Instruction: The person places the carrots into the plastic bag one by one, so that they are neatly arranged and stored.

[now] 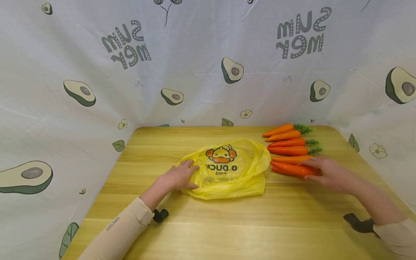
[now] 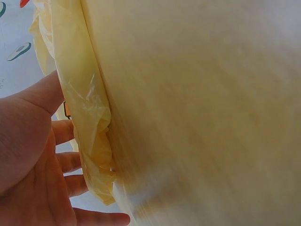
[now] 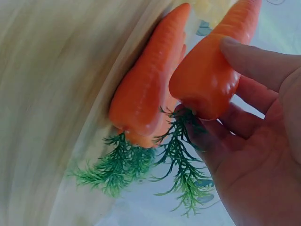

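Note:
A yellow plastic bag [image 1: 234, 184] printed with a duck lies flat and crumpled mid-table. My left hand [image 1: 182, 177] rests at the bag's left end, fingers spread. In the left wrist view, its fingertips [image 2: 75, 185] reach behind the bag's edge [image 2: 89, 113]. On the right, my right hand [image 1: 328, 173] grips the nearest carrot [image 1: 289, 169] of a row, by its thick end. The right wrist view has this carrot [image 3: 207, 75] between thumb and fingers, green leaves hanging below. Another carrot [image 3: 146, 89] lies beside it.
Several more orange carrots [image 1: 287, 142] with green tops lie in a row at the table's back right, tips toward the bag. A white curtain [image 1: 195, 54] with avocado prints stands behind and beside the wooden table [image 1: 227, 231].

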The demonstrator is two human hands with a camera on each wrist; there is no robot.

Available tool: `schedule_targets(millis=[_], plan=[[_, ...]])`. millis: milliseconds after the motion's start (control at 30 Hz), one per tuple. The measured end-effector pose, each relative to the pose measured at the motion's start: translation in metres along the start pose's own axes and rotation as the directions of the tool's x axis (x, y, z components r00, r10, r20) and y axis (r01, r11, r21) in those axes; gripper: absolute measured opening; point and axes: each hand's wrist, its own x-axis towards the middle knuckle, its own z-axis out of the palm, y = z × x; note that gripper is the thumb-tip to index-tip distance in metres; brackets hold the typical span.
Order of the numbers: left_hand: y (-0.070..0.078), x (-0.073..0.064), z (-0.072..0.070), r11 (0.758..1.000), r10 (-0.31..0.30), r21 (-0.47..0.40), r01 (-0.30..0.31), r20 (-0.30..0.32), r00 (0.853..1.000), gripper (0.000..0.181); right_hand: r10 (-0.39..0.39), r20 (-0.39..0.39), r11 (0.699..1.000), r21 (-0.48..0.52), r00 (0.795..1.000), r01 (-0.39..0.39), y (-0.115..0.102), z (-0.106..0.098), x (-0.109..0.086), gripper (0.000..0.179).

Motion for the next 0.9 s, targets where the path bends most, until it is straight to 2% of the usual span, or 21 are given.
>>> schedule_targets(millis=[567, 900], plan=[[0.001, -0.001, -0.002, 1.0, 0.018, 0.024, -0.018, -0.01, 1.0, 0.08, -0.027, 0.026, 0.999, 0.026, 0.999, 0.026, -0.011, -0.012, 0.023, 0.047], [0.001, -0.002, -0.001, 0.999, 0.019, 0.026, -0.019, -0.013, 1.0, 0.079, -0.087, 0.025, 0.996, 0.008, 0.996, 0.087, -0.025, -0.023, 0.045, 0.047]])
